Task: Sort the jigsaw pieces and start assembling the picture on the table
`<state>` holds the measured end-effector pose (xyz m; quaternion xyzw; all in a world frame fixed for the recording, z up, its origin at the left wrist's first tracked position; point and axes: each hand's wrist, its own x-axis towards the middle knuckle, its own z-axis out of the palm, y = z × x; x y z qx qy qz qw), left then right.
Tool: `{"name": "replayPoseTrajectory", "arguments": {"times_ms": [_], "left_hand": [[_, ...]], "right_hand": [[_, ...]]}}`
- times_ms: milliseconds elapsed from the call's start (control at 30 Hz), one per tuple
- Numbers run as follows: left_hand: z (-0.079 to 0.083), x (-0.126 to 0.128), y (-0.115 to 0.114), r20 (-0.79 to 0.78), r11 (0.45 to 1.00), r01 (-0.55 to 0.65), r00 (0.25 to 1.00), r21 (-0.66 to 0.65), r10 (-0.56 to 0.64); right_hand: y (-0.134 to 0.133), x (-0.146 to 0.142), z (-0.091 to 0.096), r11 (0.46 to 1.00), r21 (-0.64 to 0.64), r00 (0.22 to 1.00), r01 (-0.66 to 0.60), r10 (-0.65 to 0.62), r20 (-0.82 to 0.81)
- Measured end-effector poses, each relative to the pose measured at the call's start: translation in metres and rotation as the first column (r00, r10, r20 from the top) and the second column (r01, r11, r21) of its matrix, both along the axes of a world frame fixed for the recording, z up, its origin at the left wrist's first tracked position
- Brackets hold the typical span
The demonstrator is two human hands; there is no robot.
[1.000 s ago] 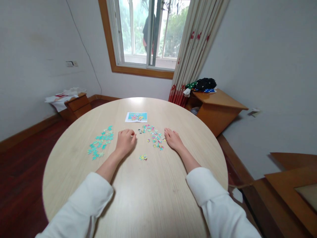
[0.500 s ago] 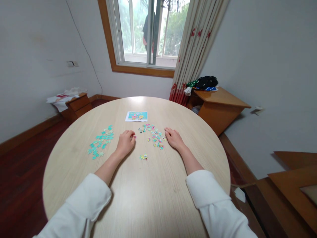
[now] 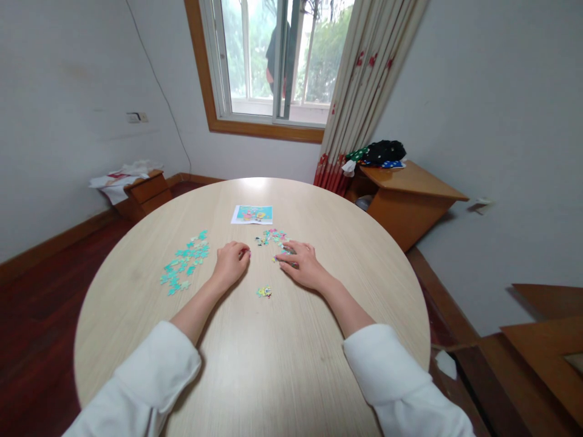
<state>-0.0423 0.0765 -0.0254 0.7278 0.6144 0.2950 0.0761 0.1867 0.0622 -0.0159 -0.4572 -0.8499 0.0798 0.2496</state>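
Note:
My left hand (image 3: 231, 262) rests on the table with its fingers curled in a pinch, and a bit of a pink puzzle piece (image 3: 249, 254) shows at the fingertips. Spread over a loose heap of mixed-colour puzzle pieces (image 3: 273, 234), my right hand (image 3: 304, 265) has its fingers apart and hides part of the heap. Its fingertips are at a small yellow and purple piece (image 3: 274, 259). Nearer to me lies a small cluster of yellow puzzle pieces (image 3: 265, 292). Left of my left hand, teal puzzle pieces (image 3: 186, 264) are scattered in a long patch.
A picture sheet (image 3: 253, 214) with cartoon figures lies beyond the pieces on the round wooden table (image 3: 259, 364). Behind the table are a window, a curtain (image 3: 350, 109) and a wooden cabinet (image 3: 416, 182) with cloths on it. A small drawer unit (image 3: 148, 191) stands at the left.
My right hand has moved left from the heap's right edge to over the pieces, and its fingers have spread. My left hand stays almost in place, still pinched.

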Motion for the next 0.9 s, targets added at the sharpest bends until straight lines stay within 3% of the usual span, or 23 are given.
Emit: {"name": "replayPoseTrajectory", "arguments": {"times_ms": [333, 633, 800, 900], "left_hand": [[0.006, 0.002, -0.004, -0.007, 0.999, -0.022, 1.0, -0.048, 0.022], [0.006, 0.002, -0.003, -0.018, 0.998, -0.031, 0.999, -0.057, 0.03], [0.007, 0.003, -0.005, -0.046, 0.995, -0.067, 0.997, -0.068, 0.064], [0.006, 0.003, -0.005, -0.063, 0.993, -0.098, 0.994, -0.063, 0.094]], "right_hand": [[0.003, 0.007, 0.001, 0.998, -0.054, 0.999, 0.03, -0.031, -0.015], [-0.002, 0.0, 0.006, 0.989, -0.109, 0.995, -0.102, 0.103, 0.0], [0.0, 0.001, 0.007, 0.996, -0.056, 0.998, -0.064, 0.063, -0.03], [-0.003, -0.003, 0.006, 0.992, -0.022, 0.992, -0.126, 0.125, -0.032]]}}
